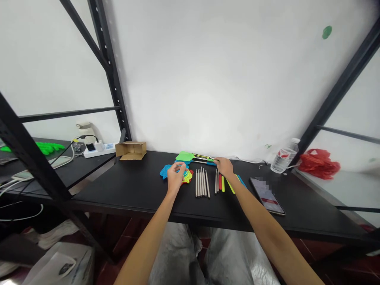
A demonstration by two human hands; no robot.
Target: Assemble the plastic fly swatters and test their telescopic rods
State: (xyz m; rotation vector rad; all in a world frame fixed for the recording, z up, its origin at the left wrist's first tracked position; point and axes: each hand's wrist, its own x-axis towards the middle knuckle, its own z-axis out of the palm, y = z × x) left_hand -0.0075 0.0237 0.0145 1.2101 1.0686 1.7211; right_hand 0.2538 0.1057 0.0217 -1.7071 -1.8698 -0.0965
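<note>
My right hand (225, 167) has its fingers closed at the handle end of a fly swatter (208, 162) at the back of the black table. A green swatter head (185, 156) lies at the far end of this group, over a blue one. My left hand (175, 177) hovers at loose swatter heads, its fingers loosely curled and apart, with nothing visible in them. Among these heads are a blue one (165, 171) and a yellow one (187, 177), with red beneath. Several metal rods (202, 184) lie side by side between my hands. Coloured handles (223, 184) lie below my right hand, partly covered by the forearm.
An open cardboard box (131, 151) stands at the back left. To the right lie a phone (267, 196), a water bottle (284, 156) and a red plastic bag (319, 163). Black shelf posts (111, 75) rise at both sides. A power strip (99, 149) sits on the left table.
</note>
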